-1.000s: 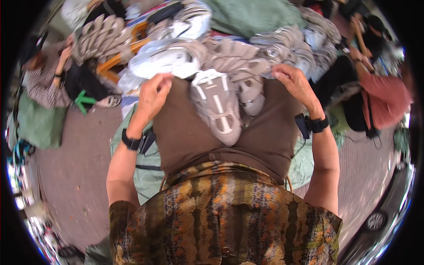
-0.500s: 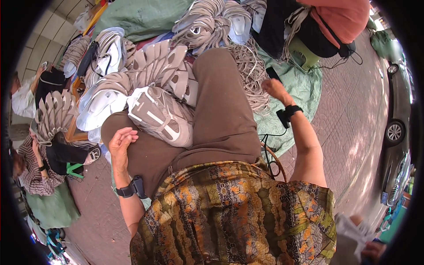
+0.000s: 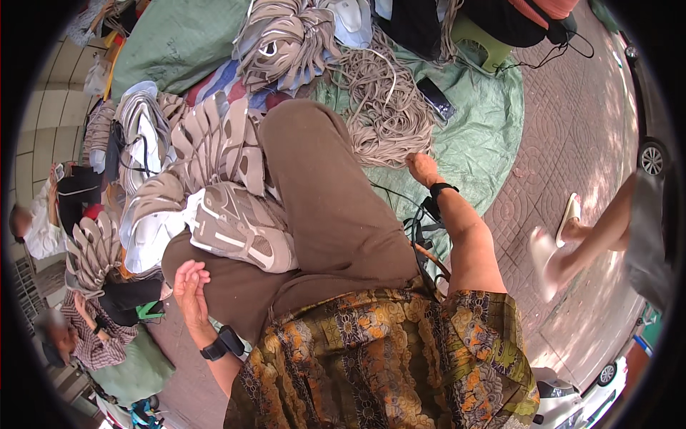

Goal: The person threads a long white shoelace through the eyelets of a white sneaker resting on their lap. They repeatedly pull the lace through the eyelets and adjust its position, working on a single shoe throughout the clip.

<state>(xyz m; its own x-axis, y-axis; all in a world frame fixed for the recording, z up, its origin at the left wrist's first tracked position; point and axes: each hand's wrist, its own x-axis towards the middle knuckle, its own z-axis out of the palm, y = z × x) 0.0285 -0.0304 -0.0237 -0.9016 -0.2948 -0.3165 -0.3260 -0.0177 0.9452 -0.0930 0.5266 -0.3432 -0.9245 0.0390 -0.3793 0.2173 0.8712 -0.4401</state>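
Observation:
A heap of beige shoelaces [image 3: 389,93] lies on a green tarp [image 3: 486,121] beyond my right knee. My right hand [image 3: 423,169] is at the heap's near edge, its fingers curled together. Whatever they pinch is too small to make out. My left hand [image 3: 191,289] rests by my left thigh, fingers loosely extended, holding nothing. Across my lap lies a beige and white sneaker upper [image 3: 243,229], partly laid over more stacked uppers [image 3: 218,143]. White lining pieces [image 3: 153,232] show at their left.
A dark phone [image 3: 436,100] lies on the tarp beside the laces. More bundled uppers [image 3: 286,46] are piled ahead. Near a green stool [image 3: 482,46] sits another person. At left, people sit by stacked uppers [image 3: 94,247]. A passer-by's legs [image 3: 593,239] are at right.
My right hand has moved from beside the phone to the lace heap's near edge. The whole view has shifted, and a passer-by's legs have come in at right. My left hand stays by my thigh.

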